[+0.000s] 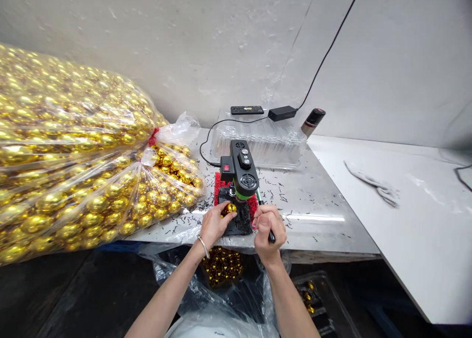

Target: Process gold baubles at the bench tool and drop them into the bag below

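A small benchtop press (244, 168) with a black housing and a red switch stands on a red mat (221, 181) near the table's front edge. Just in front of it, my left hand (216, 223) pinches a shiny gold ball (231, 208) between thumb and fingers, above the black base (241, 222). My right hand (270, 228) is wrapped round the press's lever (272, 237), whose black end sticks out below the fist. Whether the ball touches the base is hidden by my fingers.
Big clear bags of gold balls (92, 200) fill the left side. Behind the press lie a clear plastic tray (291, 156), a power adapter (283, 112) and a spray can (313, 122). Black shavings litter the metal tabletop (320, 195). Below the edge hangs a bag of gold balls (223, 266).
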Action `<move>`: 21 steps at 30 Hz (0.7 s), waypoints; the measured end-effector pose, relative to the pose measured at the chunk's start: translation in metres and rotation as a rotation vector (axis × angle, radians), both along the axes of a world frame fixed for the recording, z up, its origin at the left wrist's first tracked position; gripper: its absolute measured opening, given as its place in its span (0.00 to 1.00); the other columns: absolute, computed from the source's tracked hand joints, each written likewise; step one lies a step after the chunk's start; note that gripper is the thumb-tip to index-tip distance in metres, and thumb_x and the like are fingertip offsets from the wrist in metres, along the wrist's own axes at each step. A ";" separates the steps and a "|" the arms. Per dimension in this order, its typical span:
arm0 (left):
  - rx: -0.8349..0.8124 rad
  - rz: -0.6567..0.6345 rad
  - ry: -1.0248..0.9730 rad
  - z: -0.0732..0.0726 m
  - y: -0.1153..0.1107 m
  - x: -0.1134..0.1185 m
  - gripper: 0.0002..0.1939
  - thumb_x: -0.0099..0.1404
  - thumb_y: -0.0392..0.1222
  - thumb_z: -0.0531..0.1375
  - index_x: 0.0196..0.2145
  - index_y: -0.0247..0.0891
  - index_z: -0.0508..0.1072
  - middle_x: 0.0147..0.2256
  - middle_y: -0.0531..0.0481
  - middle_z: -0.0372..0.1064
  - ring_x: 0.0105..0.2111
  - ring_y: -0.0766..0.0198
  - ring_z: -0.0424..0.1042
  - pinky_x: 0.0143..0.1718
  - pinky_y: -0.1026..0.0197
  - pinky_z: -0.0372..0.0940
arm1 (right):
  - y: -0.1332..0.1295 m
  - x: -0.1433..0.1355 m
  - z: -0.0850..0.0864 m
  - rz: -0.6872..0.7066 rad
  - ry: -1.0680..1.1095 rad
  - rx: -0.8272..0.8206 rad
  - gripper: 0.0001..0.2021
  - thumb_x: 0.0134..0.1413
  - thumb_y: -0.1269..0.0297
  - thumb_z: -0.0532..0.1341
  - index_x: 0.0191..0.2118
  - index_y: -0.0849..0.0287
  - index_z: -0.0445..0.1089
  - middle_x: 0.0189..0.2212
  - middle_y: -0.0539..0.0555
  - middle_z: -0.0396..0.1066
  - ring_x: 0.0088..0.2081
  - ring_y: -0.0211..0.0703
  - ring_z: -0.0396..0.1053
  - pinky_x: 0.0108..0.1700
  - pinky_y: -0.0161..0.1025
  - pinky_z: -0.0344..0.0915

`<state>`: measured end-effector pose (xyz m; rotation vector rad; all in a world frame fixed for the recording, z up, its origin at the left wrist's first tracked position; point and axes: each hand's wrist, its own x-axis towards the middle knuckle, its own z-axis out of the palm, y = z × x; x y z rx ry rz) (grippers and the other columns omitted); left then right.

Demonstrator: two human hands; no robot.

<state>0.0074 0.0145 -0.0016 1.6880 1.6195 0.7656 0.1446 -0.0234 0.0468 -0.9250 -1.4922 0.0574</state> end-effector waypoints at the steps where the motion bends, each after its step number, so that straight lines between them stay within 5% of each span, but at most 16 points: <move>1: 0.032 -0.009 0.061 0.002 0.000 0.001 0.21 0.60 0.44 0.62 0.50 0.35 0.73 0.44 0.41 0.76 0.44 0.53 0.74 0.47 0.54 0.65 | 0.000 0.000 0.000 -0.001 0.000 0.000 0.14 0.58 0.77 0.50 0.23 0.58 0.58 0.23 0.49 0.60 0.28 0.36 0.63 0.30 0.36 0.59; 9: 0.144 -0.154 0.113 0.002 0.001 0.003 0.18 0.60 0.45 0.62 0.48 0.37 0.75 0.47 0.42 0.74 0.46 0.53 0.73 0.48 0.56 0.65 | 0.001 0.001 -0.004 0.039 0.020 0.024 0.13 0.58 0.77 0.50 0.24 0.57 0.59 0.22 0.49 0.60 0.28 0.36 0.63 0.29 0.36 0.60; 21: 0.077 -0.081 -0.047 0.000 0.006 0.007 0.15 0.56 0.48 0.65 0.40 0.42 0.78 0.41 0.44 0.73 0.40 0.52 0.71 0.42 0.59 0.62 | 0.001 0.007 -0.022 0.071 -0.015 0.026 0.12 0.60 0.72 0.49 0.25 0.57 0.59 0.25 0.50 0.62 0.28 0.36 0.63 0.30 0.37 0.63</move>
